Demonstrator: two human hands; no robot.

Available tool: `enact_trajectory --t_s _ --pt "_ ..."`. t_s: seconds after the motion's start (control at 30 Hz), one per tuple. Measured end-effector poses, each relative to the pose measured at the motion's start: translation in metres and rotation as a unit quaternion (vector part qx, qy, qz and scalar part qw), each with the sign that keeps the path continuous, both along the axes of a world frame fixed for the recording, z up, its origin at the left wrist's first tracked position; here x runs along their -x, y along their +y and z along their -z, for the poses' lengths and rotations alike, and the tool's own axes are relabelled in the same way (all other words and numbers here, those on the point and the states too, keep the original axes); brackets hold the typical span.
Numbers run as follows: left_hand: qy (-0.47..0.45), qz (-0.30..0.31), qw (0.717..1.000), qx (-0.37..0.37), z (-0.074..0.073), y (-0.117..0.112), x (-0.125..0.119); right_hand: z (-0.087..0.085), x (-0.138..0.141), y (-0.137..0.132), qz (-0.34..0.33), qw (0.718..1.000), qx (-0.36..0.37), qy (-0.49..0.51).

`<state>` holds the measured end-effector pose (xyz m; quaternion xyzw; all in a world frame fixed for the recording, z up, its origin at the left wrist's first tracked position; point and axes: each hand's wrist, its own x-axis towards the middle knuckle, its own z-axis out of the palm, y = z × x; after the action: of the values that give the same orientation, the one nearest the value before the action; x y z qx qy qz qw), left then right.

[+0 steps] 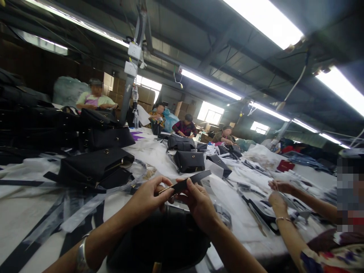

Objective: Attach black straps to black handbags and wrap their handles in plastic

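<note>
Nearest us sits a black bag (162, 242), probably kept close so that both hands can work just above it. Our left hand (150, 196) pinches one end of a black strap (200, 176), near a gold-coloured edge (165, 189), while our right hand (201, 205) grips it between thumb and fingers, seemingly to steady it. The strap thus runs between our hands, its free end jutting past the right one. Farther off, more dark bags (95, 167) rest on the table (21, 208).

Looks black on the flat leathery strap (200, 176), silver on the round metal bangle (81, 253), blotchy purple-and-cream on the loose cloth sleeve (315, 261).
</note>
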<state>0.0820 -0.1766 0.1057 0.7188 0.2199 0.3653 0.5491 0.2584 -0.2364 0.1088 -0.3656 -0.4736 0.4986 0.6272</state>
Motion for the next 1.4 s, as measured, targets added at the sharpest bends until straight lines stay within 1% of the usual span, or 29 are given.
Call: enact_trajectory --t_s 0.07,0.2,0.3,0.4,0.47,0.53,0.57,0.67,0.73,0.8,0.83,0.87,0.97,1.03,1.1,1.17,1.27,1.33,1.4 --pt "0.001 0.005 1.0 -0.001 0.0 -0.001 0.001 0.0 0.001 -0.002 -0.006 1.0 0.002 0.02" --pt "0.022 0.006 1.0 -0.01 0.003 -0.002 0.001 0.001 0.002 -0.004 0.058 0.998 -0.01 0.031" --pt "0.027 0.026 0.999 0.005 0.004 -0.003 0.001 -0.001 0.001 -0.001 0.089 0.989 0.017 0.117" --pt "0.014 0.046 0.999 0.011 0.002 -0.004 0.001 -0.002 0.0 0.003 0.092 0.969 0.064 0.221" --pt "0.013 0.045 0.999 0.005 0.001 -0.004 0.001 -0.002 0.0 0.005 0.088 0.961 0.073 0.251" --pt "0.028 0.028 0.999 -0.005 0.0 -0.005 0.002 -0.001 0.001 0.003 0.078 0.966 0.061 0.238" --pt "0.037 0.017 0.999 -0.011 0.001 -0.005 0.002 -0.001 0.001 0.001 0.065 0.974 0.048 0.213" --pt "0.061 -0.008 0.997 -0.038 0.002 -0.005 0.002 0.0 0.003 -0.006 0.021 0.997 0.007 0.076" --pt "0.068 -0.016 0.996 -0.052 0.002 -0.005 0.002 0.0 0.003 -0.011 0.038 0.999 -0.006 -0.035" --pt "0.073 -0.013 0.996 -0.051 0.001 -0.006 0.002 0.002 0.002 -0.013 0.08 0.992 -0.006 -0.101" --pt "0.072 -0.005 0.996 -0.047 0.0 -0.007 0.001 0.003 0.001 -0.014 0.093 0.99 0.0 -0.104" --pt "0.069 0.006 0.997 -0.043 -0.001 -0.008 0.001 0.004 0.0 -0.014 0.095 0.992 0.01 -0.086" --pt "0.06 0.03 0.997 -0.033 -0.003 -0.011 0.001 0.008 -0.001 -0.012 0.071 0.996 0.053 0.028" --pt "0.057 0.032 0.998 -0.025 -0.002 -0.011 0.002 0.011 -0.001 -0.01 0.055 0.991 0.078 0.094" --pt "0.056 0.028 0.998 -0.02 -0.001 -0.011 0.004 0.012 0.0 -0.008 0.045 0.985 0.095 0.135" --pt "0.057 0.021 0.998 -0.026 0.002 -0.01 0.006 0.012 0.001 -0.008 0.045 0.983 0.097 0.151" --pt "0.07 0.009 0.997 -0.037 0.005 -0.009 0.007 0.009 0.003 -0.01 0.068 0.986 0.077 0.13" --pt "0.078 0.005 0.996 -0.039 0.004 -0.01 0.007 0.007 0.003 -0.011 0.089 0.987 0.064 0.12" --pt "0.081 0.017 0.996 -0.036 0.002 -0.011 0.007 0.007 0.003 -0.011 0.102 0.983 0.06 0.142"
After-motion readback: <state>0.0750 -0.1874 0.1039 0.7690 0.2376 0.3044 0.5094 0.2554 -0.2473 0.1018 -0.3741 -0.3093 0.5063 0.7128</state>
